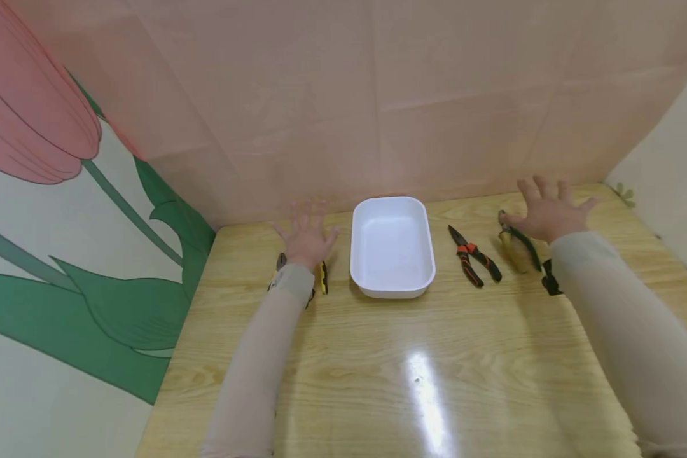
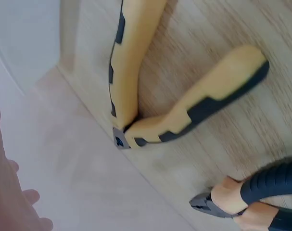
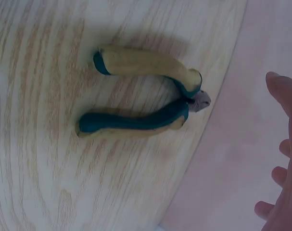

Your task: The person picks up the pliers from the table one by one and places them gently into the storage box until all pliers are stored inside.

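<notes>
Fingers spread wide, my left hand (image 1: 306, 242) hovers over the tools at the table's left side, holding nothing. Yellow-and-black-handled pliers (image 2: 129, 62) lie splayed below it in the left wrist view, with black-gripped pliers (image 2: 268, 187) beside them; in the head view that hand and sleeve partly cover both. On the other side, my right hand (image 1: 549, 213) is held up with its fingers apart, also holding nothing. Pliers with yellow and teal handles (image 3: 136, 120) lie spread on the wood near it. A black-ended object (image 1: 551, 280) shows partly from under the right sleeve.
Between the hands, a white rectangular tray (image 1: 392, 294) stands on the wooden table (image 1: 349, 369). Red-and-black long-nose pliers (image 1: 465, 254) lie right of it. A pink-covered wall (image 1: 320, 95) rises at the back edge, and a flower-painted wall (image 1: 91, 273) stands left.
</notes>
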The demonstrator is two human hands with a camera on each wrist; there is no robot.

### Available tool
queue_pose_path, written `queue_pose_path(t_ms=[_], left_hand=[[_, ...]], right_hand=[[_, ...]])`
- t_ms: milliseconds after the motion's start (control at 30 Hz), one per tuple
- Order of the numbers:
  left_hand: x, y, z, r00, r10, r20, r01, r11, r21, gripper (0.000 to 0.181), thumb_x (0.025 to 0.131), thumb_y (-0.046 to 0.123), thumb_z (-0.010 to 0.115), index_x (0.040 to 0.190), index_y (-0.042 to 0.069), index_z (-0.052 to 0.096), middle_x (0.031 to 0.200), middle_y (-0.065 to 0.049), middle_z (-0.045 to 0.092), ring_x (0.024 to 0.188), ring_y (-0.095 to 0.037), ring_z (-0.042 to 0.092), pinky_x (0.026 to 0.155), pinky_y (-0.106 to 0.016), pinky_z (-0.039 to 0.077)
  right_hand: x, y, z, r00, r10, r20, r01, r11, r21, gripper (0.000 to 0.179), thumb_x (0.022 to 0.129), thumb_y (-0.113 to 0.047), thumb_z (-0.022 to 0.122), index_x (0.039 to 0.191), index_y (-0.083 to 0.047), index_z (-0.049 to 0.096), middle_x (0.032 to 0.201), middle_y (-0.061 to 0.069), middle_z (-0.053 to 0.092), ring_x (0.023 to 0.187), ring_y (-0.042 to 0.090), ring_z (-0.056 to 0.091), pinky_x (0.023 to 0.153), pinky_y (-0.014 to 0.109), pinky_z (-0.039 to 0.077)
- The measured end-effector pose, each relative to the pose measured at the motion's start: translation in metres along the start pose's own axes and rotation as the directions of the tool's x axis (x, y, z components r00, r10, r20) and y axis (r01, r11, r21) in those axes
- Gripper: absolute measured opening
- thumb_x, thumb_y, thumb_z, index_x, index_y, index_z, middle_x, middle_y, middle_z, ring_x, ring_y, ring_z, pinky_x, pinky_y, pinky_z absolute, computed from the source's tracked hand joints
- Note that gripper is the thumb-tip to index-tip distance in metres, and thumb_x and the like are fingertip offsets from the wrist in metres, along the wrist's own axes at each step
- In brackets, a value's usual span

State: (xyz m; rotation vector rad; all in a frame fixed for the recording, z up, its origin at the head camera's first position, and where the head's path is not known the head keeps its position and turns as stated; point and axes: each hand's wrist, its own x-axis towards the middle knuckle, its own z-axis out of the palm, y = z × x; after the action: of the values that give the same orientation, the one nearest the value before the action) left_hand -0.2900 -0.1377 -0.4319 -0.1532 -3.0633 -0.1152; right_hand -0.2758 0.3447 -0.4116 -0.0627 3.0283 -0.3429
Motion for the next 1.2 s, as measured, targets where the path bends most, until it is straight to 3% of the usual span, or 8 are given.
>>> queue_pose_path(t_ms=[300,467,600,767,1000,1200], left_hand=[[-0.007,0.009,0.008,0.998,0.069,-0.003,-0.069,0.997,-0.037,0.075,0.104,0.065,0.028,0.165,0.030,0.002,0.171,-0.003,-0.006,0.155,-0.035,-0.011,0.109,-0.082,-0.002],[-0.012,0.017,0.007,0.997,0.082,-0.003,-0.082,0.995,-0.054,0.075,0.104,0.063,0.033,0.165,0.028,0.006,0.172,-0.004,0.000,0.156,-0.034,-0.008,0.111,-0.078,-0.006],[-0.015,0.024,0.008,0.996,0.086,0.010,-0.086,0.996,-0.037,0.076,0.103,0.065,0.030,0.165,0.027,0.006,0.171,-0.003,0.003,0.156,-0.030,-0.008,0.113,-0.076,-0.005],[-0.019,0.031,0.007,0.994,0.109,0.028,-0.108,0.994,-0.028,0.078,0.102,0.069,0.022,0.165,0.027,0.001,0.171,0.001,-0.003,0.155,-0.023,-0.014,0.117,-0.071,-0.003],[-0.022,0.040,0.009,0.990,0.131,0.049,-0.128,0.990,-0.064,0.079,0.103,0.067,0.024,0.165,0.023,0.001,0.171,-0.002,-0.003,0.156,-0.021,-0.011,0.120,-0.067,0.001],[-0.024,0.046,0.005,0.986,0.148,0.081,-0.142,0.987,-0.079,0.078,0.105,0.063,0.027,0.165,0.020,-0.001,0.170,-0.001,-0.005,0.155,-0.019,-0.012,0.121,-0.062,-0.003]], right_hand=[[-0.004,-0.017,0.002,1.000,-0.025,-0.003,0.025,1.000,0.016,0.099,0.095,-0.077,0.036,0.163,-0.011,0.006,0.166,0.028,-0.002,0.145,0.060,-0.003,0.096,0.091,-0.004],[-0.006,-0.028,0.004,0.999,-0.050,0.008,0.050,0.999,0.004,0.096,0.098,-0.073,0.037,0.161,-0.006,0.011,0.163,0.031,0.005,0.141,0.063,0.008,0.097,0.089,0.016],[-0.003,-0.033,0.009,0.997,-0.080,0.003,0.080,0.997,-0.002,0.093,0.098,-0.071,0.038,0.159,-0.003,0.018,0.158,0.035,0.015,0.135,0.065,0.019,0.092,0.086,0.028],[-0.002,-0.038,0.011,0.996,-0.088,0.029,0.087,0.996,0.031,0.096,0.098,-0.071,0.038,0.159,0.000,0.017,0.156,0.038,0.017,0.134,0.065,0.021,0.093,0.085,0.029],[-0.006,-0.045,0.011,0.993,-0.103,0.064,0.098,0.992,0.077,0.091,0.101,-0.061,0.045,0.155,0.008,0.021,0.150,0.044,0.020,0.132,0.065,0.023,0.097,0.083,0.029],[-0.006,-0.049,0.011,0.991,-0.109,0.080,0.100,0.989,0.106,0.082,0.103,-0.052,0.050,0.151,0.011,0.027,0.145,0.046,0.025,0.129,0.064,0.029,0.099,0.079,0.031]])
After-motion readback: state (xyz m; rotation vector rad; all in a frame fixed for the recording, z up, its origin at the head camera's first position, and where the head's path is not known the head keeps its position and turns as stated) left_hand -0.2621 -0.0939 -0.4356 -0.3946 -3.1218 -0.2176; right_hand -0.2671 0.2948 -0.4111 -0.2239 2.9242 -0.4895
